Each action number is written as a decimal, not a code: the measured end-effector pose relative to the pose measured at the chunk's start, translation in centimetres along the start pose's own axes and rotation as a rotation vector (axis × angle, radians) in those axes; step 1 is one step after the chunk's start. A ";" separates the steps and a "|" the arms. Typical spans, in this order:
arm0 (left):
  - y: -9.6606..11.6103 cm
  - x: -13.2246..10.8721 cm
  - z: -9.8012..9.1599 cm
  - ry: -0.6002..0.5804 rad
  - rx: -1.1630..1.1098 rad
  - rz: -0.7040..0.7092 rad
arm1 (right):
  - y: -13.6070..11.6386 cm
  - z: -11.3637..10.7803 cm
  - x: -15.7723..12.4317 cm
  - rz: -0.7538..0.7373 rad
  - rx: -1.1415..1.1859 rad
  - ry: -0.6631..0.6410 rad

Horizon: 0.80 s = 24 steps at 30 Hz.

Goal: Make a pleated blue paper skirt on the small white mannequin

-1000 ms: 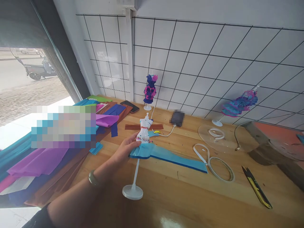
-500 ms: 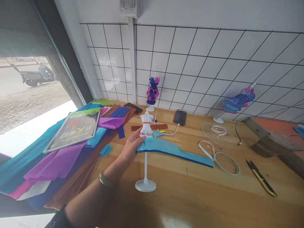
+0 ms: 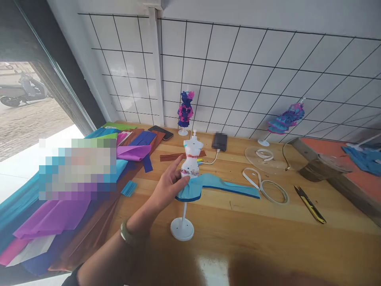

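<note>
My left hand (image 3: 167, 186) is closed at the hip of a small white dress form (image 3: 191, 155). Its thumb presses the end of a light blue crepe paper strip (image 3: 190, 190) with a darker blue edge against the form. That strip curves round the form's lower front, and its long tail trails off to the right. Red and coloured marks run round the white waist and hips. Below, the form's thin stem meets a round white base (image 3: 182, 229), which looks tilted. My right hand is out of view.
A roll of narrow tape (image 3: 274, 192) and black-and-yellow thread snips (image 3: 310, 204) lie to the right. Coloured crepe paper sheets (image 3: 56, 218) are piled at left. Two dressed forms, one in purple and pink (image 3: 185, 110), one in blue ruffles (image 3: 286, 118), stand by the tiled wall.
The dress form has turned and tilted in my left hand, its base showing more from above. The strip now bends round the form's front. The whole view has shifted slightly.
</note>
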<state>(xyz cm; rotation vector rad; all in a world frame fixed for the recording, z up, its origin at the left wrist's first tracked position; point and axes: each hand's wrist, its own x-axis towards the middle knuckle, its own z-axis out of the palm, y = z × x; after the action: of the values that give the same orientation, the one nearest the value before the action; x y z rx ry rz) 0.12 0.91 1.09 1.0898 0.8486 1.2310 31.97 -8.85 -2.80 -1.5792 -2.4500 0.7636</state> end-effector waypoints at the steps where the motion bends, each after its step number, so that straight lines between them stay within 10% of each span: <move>1: 0.1 -0.1 0.1 -0.009 0.001 0.000 | -0.9 -2.0 1.3 -0.010 0.016 0.011; 6: 0.3 -0.4 -0.1 -0.029 0.037 0.011 | -7.2 -8.8 10.9 -0.130 0.257 0.149; 11: 0.5 -0.3 -1.0 0.002 0.106 0.061 | -10.2 -8.1 17.8 -0.289 0.485 0.029; 24: 0.6 0.4 -0.9 0.108 0.102 0.141 | -10.5 -8.5 16.8 -0.164 0.355 0.085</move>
<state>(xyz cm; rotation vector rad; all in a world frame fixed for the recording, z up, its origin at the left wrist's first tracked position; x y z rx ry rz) -0.80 1.46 1.47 1.1897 0.9382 1.3869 19.06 5.48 6.84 -1.2395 -2.1981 1.0108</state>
